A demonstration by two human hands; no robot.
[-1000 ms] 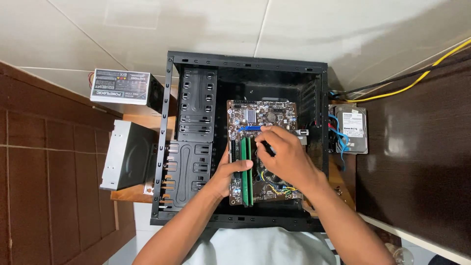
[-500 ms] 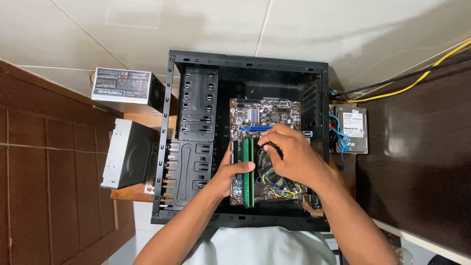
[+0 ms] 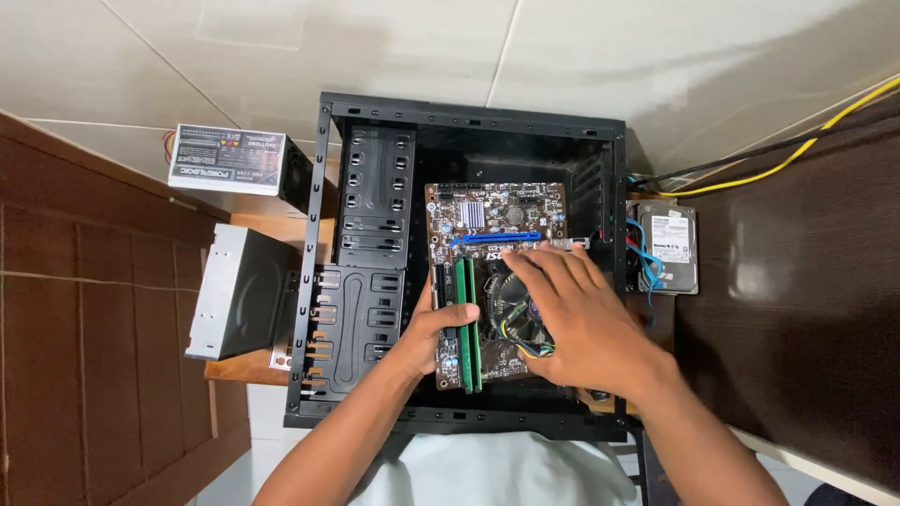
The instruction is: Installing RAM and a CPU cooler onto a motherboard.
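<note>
Motherboard (image 3: 495, 214), brown, lies flat inside the open black computer case (image 3: 473, 111), centre of frame, slightly right of the case's middle. Two green memory sticks (image 3: 466, 309) stand in their slots along the board's left edge. A blue expansion slot (image 3: 497, 238) crosses the upper part of the board, with a small silver heatsink (image 3: 472, 215) just above it. The black cooler fan (image 3: 514, 298) sits mid-board, partly covered.

Right hand (image 3: 572, 323): laid palm-down over the fan and the right half of the board, fingers spread and pointing to the upper left of the frame, fingertips near the blue slot. Grip wide, flat, closed on nothing. Coloured fan wires (image 3: 525, 342) show under the palm edge.

Left hand (image 3: 433, 333): at the lower left corner of the board, thumb lying against the memory sticks, other fingers curled under or beside the board edge. Grip narrow, pinching the board edge; how far the fingers wrap cannot be told.

Left of the board, inside the case: black drive cage (image 3: 373, 253) with slotted rails.

Outside the case, on a small wooden table (image 3: 251, 365): a grey optical drive (image 3: 234, 290) at frame left, touching the case wall. Upper left: a power supply unit (image 3: 227, 159) with a white label. Right of the case: a hard disk (image 3: 669, 245) with blue cables (image 3: 645, 258) running to it. A yellow cable (image 3: 797, 150) runs to the upper right corner. Pale floor tiles (image 3: 281, 47) fill the top.
</note>
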